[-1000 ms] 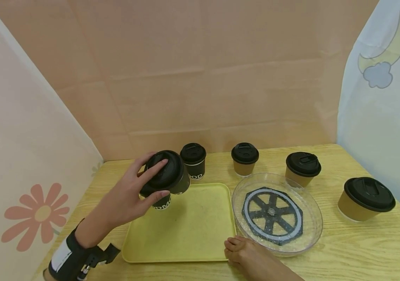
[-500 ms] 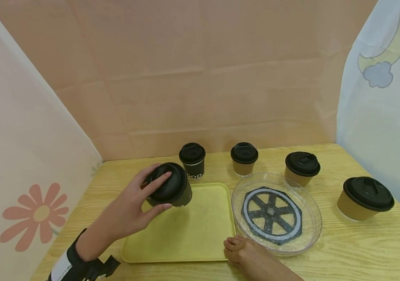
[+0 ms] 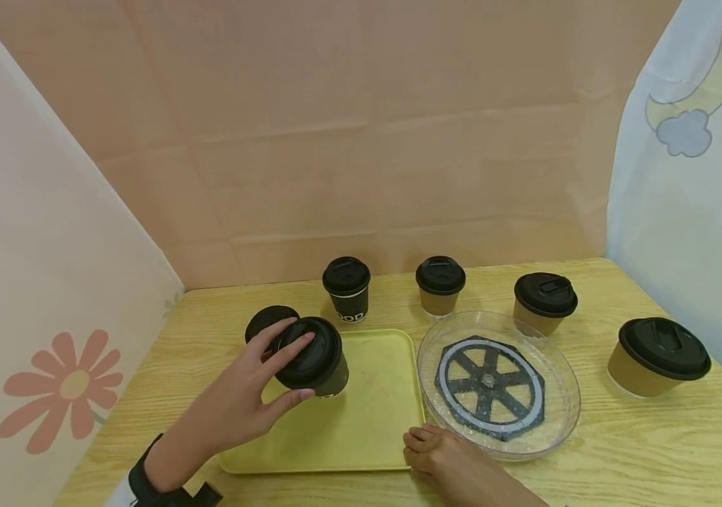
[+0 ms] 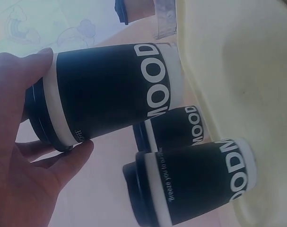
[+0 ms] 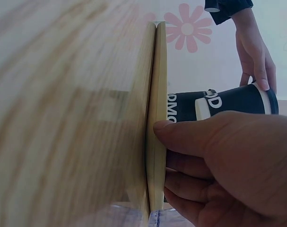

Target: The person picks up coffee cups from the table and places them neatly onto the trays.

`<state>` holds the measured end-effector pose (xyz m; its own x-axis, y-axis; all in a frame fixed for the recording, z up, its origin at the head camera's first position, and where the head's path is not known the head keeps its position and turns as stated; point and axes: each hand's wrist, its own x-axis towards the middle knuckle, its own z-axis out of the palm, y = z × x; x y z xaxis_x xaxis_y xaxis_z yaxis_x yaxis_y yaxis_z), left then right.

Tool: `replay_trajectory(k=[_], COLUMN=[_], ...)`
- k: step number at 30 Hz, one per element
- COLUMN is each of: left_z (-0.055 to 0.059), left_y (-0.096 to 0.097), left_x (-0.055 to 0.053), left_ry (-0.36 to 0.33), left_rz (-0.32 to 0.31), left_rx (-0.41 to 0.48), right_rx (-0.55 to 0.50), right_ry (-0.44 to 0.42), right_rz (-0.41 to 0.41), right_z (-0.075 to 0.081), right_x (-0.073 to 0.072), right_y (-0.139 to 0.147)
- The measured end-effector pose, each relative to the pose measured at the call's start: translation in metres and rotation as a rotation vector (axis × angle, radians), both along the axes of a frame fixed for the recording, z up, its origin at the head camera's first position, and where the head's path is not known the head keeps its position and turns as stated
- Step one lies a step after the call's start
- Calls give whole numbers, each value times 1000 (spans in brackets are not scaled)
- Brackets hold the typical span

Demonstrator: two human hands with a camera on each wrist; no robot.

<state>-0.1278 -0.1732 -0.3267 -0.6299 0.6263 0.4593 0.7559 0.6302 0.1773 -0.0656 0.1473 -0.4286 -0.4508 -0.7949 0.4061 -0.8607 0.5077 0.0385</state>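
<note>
My left hand (image 3: 243,398) grips a black paper cup (image 4: 100,90) with a black lid from above, fingers and thumb around its lid end. The cup is held above the yellow tray (image 3: 348,436), tilted slightly. Another lidded black cup (image 4: 195,184) stands at the tray's far left, partly hidden behind my left hand in the head view. My right hand (image 3: 446,458) is at the tray's near right corner. In the right wrist view, its thumb and curled fingers hold the tray's edge (image 5: 156,165).
A lidded black cup (image 3: 349,290) stands behind the tray. Three brown cups with black lids, one small (image 3: 439,285), one medium (image 3: 544,303) and one wide (image 3: 658,358), stand around a clear round dish (image 3: 566,429) with a dark wheel pattern, right of the tray.
My left hand has carried its cup toward me and lower over the tray, revealing the lid of the cup at the far left. My right hand stays at the tray's corner.
</note>
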Motion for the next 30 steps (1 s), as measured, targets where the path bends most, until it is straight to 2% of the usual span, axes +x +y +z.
replay_trajectory(k=[11, 23, 30], left_z=[-17, -30, -37], left_y=[-3, -2, -1], left_x=[4, 10, 11], left_ry=[-9, -86, -82], left_rz=[19, 38, 26], left_rx=[-25, -59, -58], right_rx=[-14, -18, -16], right_ry=[8, 6, -14], right_rz=[4, -8, -12], right_z=[0, 3, 2], right_x=[0, 1, 1], right_y=[-1, -2, -2])
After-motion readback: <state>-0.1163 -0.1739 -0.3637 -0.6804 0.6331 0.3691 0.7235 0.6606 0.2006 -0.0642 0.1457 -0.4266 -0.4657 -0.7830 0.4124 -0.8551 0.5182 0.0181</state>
